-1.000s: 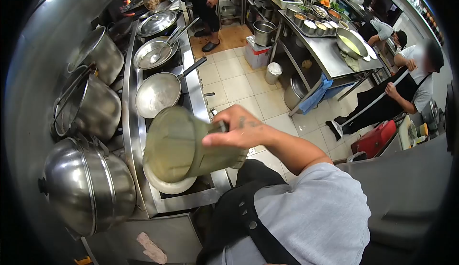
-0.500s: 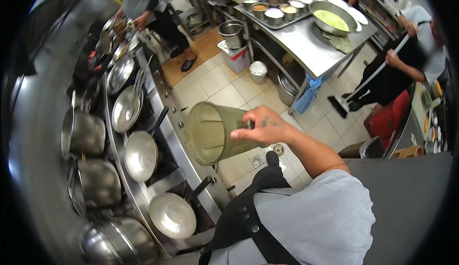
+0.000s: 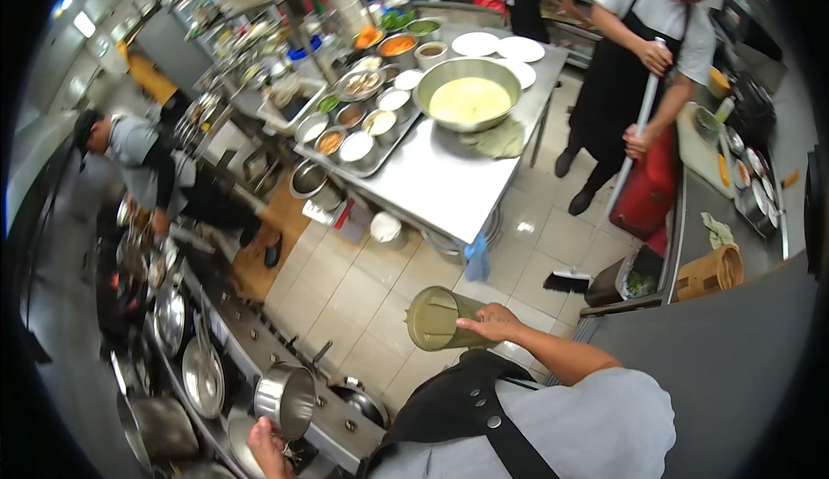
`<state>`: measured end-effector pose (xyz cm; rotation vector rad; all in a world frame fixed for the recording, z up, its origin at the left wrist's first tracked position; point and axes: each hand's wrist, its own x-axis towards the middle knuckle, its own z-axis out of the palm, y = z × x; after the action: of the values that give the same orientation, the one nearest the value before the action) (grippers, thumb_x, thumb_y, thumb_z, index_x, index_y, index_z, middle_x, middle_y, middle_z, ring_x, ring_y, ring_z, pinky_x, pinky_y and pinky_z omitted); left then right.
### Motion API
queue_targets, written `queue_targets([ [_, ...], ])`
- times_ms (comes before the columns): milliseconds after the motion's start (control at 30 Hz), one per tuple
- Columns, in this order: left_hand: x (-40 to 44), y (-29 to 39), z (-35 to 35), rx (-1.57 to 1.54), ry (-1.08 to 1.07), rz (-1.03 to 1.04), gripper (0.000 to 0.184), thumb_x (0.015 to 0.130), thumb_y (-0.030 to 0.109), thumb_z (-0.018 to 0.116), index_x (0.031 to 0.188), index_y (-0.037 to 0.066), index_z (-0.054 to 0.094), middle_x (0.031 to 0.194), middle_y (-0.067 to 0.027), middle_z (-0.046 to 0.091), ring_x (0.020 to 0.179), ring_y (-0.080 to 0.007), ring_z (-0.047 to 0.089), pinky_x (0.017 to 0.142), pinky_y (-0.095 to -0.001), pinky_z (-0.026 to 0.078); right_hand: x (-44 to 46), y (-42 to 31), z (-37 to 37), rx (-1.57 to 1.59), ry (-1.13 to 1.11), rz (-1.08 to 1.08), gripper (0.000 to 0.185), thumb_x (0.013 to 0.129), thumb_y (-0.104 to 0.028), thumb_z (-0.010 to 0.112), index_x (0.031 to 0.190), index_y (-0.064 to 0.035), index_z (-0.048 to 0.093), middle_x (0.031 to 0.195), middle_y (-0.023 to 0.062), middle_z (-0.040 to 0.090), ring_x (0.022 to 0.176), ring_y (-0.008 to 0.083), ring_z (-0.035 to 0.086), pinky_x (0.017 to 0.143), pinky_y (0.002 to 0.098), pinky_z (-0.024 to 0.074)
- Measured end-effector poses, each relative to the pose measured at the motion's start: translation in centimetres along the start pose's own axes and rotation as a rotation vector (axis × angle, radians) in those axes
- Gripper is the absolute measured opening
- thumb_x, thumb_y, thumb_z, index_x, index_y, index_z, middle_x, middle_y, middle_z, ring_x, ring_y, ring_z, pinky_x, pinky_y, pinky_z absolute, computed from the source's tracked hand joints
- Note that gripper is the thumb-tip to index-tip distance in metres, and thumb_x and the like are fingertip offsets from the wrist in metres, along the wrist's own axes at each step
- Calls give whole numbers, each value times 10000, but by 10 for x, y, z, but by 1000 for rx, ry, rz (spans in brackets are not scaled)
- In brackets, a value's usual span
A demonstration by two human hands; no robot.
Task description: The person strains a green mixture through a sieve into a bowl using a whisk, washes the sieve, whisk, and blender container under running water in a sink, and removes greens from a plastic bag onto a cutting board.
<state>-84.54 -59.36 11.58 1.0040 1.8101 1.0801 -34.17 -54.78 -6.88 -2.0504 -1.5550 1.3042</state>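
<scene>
My right hand [image 3: 494, 323] is closed around the handle of a greenish translucent blender jug [image 3: 434, 318], tilted over the floor with its mouth toward the left. At the lower left, my left hand [image 3: 269, 446] grips a steel pot [image 3: 287, 401] by its near side, above the stove's front edge. The pot's handle is hidden by the hand. On the steel table [image 3: 440, 181] ahead stands a large steel bowl [image 3: 467, 95] of pale green liquid, with a cloth [image 3: 501, 139] beside it.
Pans and pots line the stove [image 3: 332, 427] at the left, where a person [image 3: 147, 164] works. Another person [image 3: 639, 56] holds a broom [image 3: 567, 281] at the right, beside a red bin [image 3: 646, 187]. A white bucket [image 3: 386, 228] stands near the table. Someone else bends at the back.
The view has swung toward the table. My left hand has come into view holding the steel pot. The jug, still in my right hand, has moved away from the stove.
</scene>
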Motion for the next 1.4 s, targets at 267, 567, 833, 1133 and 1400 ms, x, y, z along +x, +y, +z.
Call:
queue_targets([
  [267, 203, -88, 170, 473, -425, -49, 401, 809, 325, 711, 584, 40, 540, 529, -14, 506, 485, -106, 424, 457, -286, 344, -43, 55, -53, 200, 312, 359, 753, 733, -730, 549, 651, 16, 619, 637, 184, 613, 668, 284, 627, 645, 395, 487],
  [567, 298, -187, 302, 678, -810, -447, 414, 828, 342, 654, 911, -64, 658, 795, -149, 662, 690, -254, 611, 597, -398, 473, -92, 48, -112, 497, 882, 608, 776, 670, -624, 698, 976, 88, 646, 901, 239, 663, 885, 294, 656, 783, 381, 502],
  [833, 344, -183, 364, 818, -979, -257, 409, 814, 351, 657, 900, -49, 652, 787, -175, 650, 685, -316, 610, 579, -439, 472, -114, 89, -118, 684, 1512, 659, 485, 764, -483, 716, 676, -20, 603, 567, 38, 540, 507, 113, 512, 493, 273, 413],
  [1133, 292, -160, 459, 1096, -1075, -129, 456, 827, 402, 609, 892, -47, 654, 790, -187, 650, 708, -318, 613, 617, -433, 472, -131, 157, -216, 1220, 1786, 484, 490, 786, -458, 721, 594, -76, 483, 525, -26, 436, 403, 81, 414, 383, 232, 345],
  [1400, 169, -119, 565, 1105, -1141, -48, 503, 837, 447, 567, 884, -45, 656, 793, -197, 650, 729, -321, 616, 650, -427, 471, -133, 272, -361, 1091, 2220, 139, 481, 850, -375, 665, 544, -64, 461, 475, 7, 439, 413, 109, 423, 420, 275, 358],
])
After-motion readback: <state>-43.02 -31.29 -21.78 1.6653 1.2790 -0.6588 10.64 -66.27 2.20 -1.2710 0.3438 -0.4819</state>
